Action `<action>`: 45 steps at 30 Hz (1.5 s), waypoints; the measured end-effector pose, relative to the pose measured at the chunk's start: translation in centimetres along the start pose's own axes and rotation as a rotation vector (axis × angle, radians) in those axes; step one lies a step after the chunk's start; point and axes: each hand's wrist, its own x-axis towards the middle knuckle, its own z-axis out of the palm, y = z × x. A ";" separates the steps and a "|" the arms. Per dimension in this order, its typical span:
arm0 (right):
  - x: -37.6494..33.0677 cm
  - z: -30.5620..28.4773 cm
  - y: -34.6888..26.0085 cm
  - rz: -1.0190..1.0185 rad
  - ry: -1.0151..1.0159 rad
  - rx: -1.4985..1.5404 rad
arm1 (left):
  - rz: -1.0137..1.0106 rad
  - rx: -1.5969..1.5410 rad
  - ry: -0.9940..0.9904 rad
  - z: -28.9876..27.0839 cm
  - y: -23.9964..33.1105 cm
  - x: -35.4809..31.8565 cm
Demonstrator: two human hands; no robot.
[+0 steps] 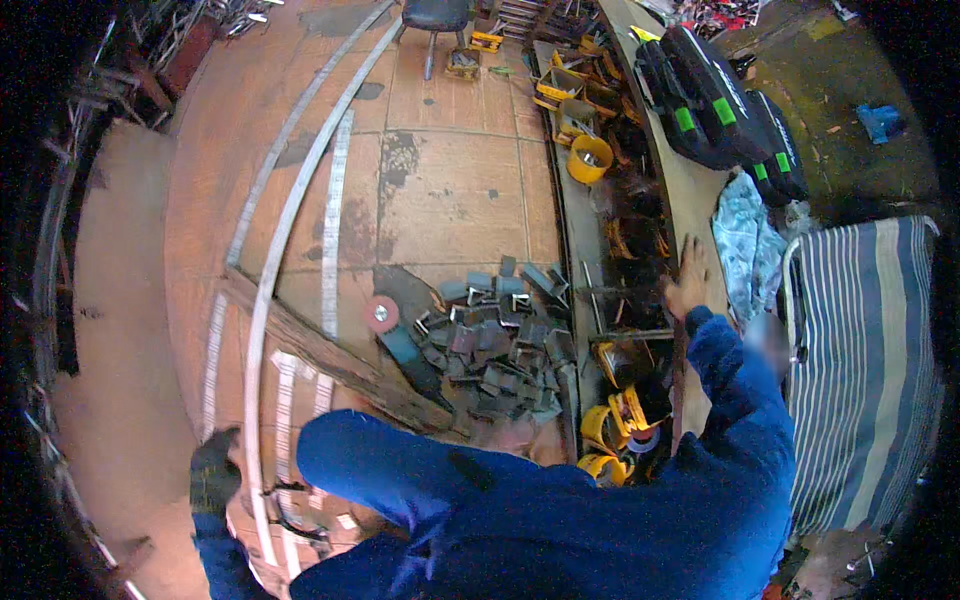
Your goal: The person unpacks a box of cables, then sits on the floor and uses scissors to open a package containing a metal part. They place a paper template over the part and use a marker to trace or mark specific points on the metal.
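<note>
My right hand lies on the long wooden ledge with its fingers stretched out and nothing held. A crumpled light blue cloth is beside it. At the lower left, a blue-clad limb ends in a dark shape; whether this is my left hand or a shoe I cannot tell. Near it, a long pale metal bar curves across the tiled floor. My blue-clothed leg crosses the lower middle. Beyond it, an angle grinder with a round disc lies beside a pile of short cut metal pieces.
A wooden beam lies diagonally across the floor. Yellow bins of small parts line the shelf under the ledge. Black bags sit on the ledge's far end. A striped cloth lies at right, and a black stool stands far off.
</note>
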 end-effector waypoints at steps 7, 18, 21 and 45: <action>0.4 -1.5 -3.0 0.175 -0.150 -0.189 | 0.753 -0.222 0.093 -13.1 24.8 18.8; 2.4 -6.4 -4.0 0.224 -0.460 -0.122 | 0.516 -0.430 -0.107 -27.6 57.9 29.5; 1.9 -5.5 -3.5 0.288 -0.531 0.081 | 0.629 -0.285 0.028 -29.0 65.0 37.6; 8.1 -4.4 -12.4 0.986 -0.603 0.093 | 1.176 0.644 -0.107 -19.5 112.6 89.1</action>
